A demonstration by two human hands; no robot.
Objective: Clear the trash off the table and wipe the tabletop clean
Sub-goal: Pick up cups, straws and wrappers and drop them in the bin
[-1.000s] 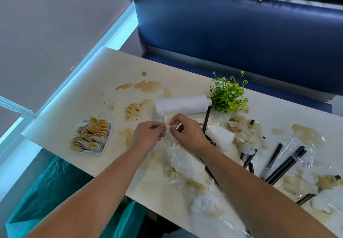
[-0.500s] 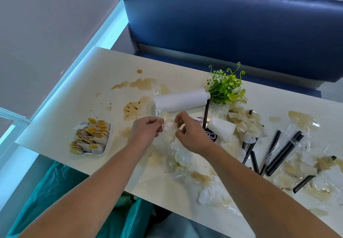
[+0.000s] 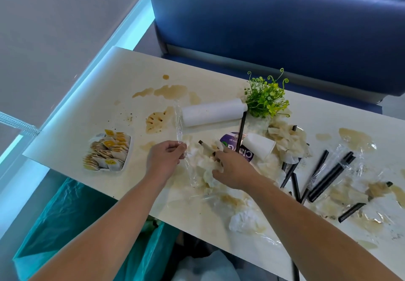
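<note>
Clear plastic wrapper point(image 3: 180, 127): long thin strip, long axis near-to-far, rising from the left hand point(image 3: 165, 158) toward the left end of the white bottle point(image 3: 213, 112), its lower part trailing to the near side over the wet tissue pile point(image 3: 208, 169). Left fingers pinch the strip at mid-length; wrist straight, forearm coming from the near-left. Right hand point(image 3: 232, 169) just right of the strip, palm down on the pile, fingers curled into tissue; cannot tell if it grips 1 piece firmly. Left hand is nearer the green bin bag point(image 3: 72, 212), below the table's point(image 3: 92, 96) near-left edge. Judgement: strip goes left and down to the bag.
</note>
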